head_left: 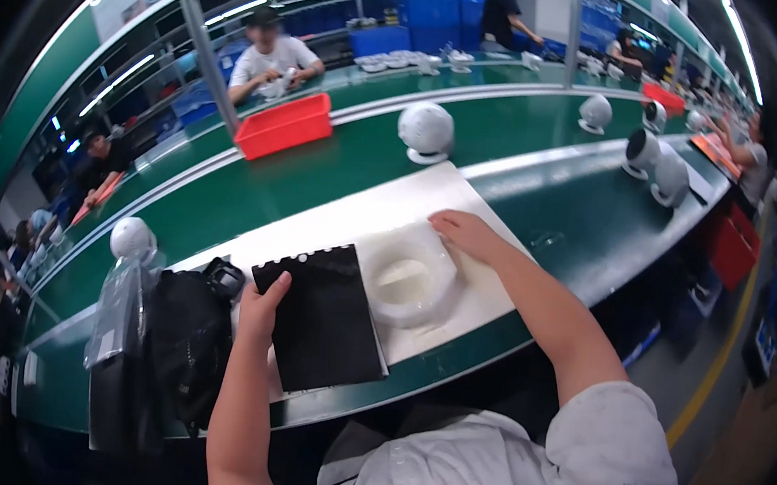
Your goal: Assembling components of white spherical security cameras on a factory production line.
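My left hand [262, 307] is closed on the left edge of a black notebook-like pad [321, 324]. Its thumb lies on top and the other fingers are mostly hidden. Small white marks or holes run along the pad's far edge. Right beside the pad, a white, many-sided ring-shaped roll [441, 279] lies flat, its pale middle showing. At the far right rim of this roll, my right hand [465, 233] has its fingers bent against the edge; the thumb is hidden. Both things rest on a large white board or sheet [435, 191].
A black bag [191, 336] and a clear plastic-wrapped item [119, 311] stand left of my left arm. White round-headed devices [426, 130] stand along the green conveyor [300, 202]. Across it is a red bin [285, 125], with a person in white behind. Other people work farther off.
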The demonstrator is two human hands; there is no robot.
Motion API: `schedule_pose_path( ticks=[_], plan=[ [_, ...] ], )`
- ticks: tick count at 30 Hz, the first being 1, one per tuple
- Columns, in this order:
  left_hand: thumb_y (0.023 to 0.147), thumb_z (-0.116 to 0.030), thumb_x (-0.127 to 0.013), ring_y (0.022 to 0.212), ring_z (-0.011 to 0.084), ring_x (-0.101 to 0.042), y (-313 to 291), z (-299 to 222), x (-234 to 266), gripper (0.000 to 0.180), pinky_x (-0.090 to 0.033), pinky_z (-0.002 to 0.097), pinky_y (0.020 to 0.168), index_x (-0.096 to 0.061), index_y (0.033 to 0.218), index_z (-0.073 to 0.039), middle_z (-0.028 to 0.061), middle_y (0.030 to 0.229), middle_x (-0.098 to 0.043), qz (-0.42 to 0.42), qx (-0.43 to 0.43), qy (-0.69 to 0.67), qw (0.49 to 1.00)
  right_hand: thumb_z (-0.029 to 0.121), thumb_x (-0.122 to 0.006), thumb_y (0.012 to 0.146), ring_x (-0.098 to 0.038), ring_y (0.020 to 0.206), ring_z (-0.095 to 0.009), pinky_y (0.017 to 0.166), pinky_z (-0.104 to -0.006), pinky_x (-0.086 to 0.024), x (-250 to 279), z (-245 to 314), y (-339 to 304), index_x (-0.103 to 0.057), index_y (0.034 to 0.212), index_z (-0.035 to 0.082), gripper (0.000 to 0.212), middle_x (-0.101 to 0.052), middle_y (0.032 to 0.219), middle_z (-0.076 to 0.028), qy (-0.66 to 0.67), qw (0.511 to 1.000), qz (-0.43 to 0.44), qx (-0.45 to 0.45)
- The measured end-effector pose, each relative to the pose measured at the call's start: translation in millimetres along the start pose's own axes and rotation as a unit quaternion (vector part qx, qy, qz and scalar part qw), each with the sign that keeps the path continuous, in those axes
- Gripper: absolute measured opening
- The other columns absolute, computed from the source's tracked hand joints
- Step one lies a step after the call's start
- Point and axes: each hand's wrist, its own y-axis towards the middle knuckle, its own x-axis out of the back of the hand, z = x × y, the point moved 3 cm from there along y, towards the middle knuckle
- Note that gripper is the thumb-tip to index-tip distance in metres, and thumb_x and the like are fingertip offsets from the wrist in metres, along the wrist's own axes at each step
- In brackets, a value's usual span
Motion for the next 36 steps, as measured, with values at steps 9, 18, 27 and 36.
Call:
schedule_pose_path(
  ticks=[9,18,27,36],
  plan=[
    [0.068,-0.026,-0.069,0.092,0.0200,-0.051,23.9,9.8,43.5,0.050,-0.040,0.0283,0.080,-0.051,0.107,0.001,0.0116,0.103,-0.053,-0.072,-0.016,0.297,0.952,0.019,-0.049,0.085,-0.054,0.088,-0.017,0.078,-0.0260,-0.043,-0.1,21.5,-7.5,-0.054,0.105,0.001,0.027,-0.058,0.096,-0.009,-0.031,0.998,0.047,0.023],
    [0.072,-0.023,-0.063,0.123,0.0293,-0.028,27.8,21.1,29.4,0.066,-0.023,0.0371,0.100,-0.032,0.127,-0.006,0.0151,0.135,-0.026,-0.020,-0.136,0.499,0.856,0.017,-0.052,0.083,-0.054,0.092,-0.018,0.081,-0.0265,-0.042,12.4,13.1,-6.8,-0.052,0.107,0.000,0.029,-0.057,0.100,-0.012,-0.055,0.996,0.050,0.042],
    [0.081,-0.025,-0.052,0.123,0.0334,-0.027,21.8,18.7,31.1,0.046,-0.023,0.0432,0.098,-0.039,0.123,-0.008,0.0179,0.133,-0.029,-0.016,-0.177,0.531,0.828,0.012,-0.054,0.080,-0.053,0.091,-0.016,0.080,-0.0274,-0.043,4.8,10.2,-1.9,-0.050,0.110,0.000,0.032,-0.055,0.104,-0.010,0.000,0.998,0.046,0.040],
    [0.087,-0.037,-0.036,0.128,0.0312,-0.013,33.6,1.3,64.6,0.045,-0.011,0.0448,0.101,-0.043,0.123,-0.010,0.0148,0.138,-0.018,-0.151,-0.136,0.614,0.763,0.015,-0.054,0.082,-0.052,0.095,-0.016,0.083,-0.0258,-0.041,14.4,7.6,-0.2,-0.052,0.108,0.001,0.030,-0.057,0.100,-0.009,-0.090,0.994,0.051,0.031]
  ],
)
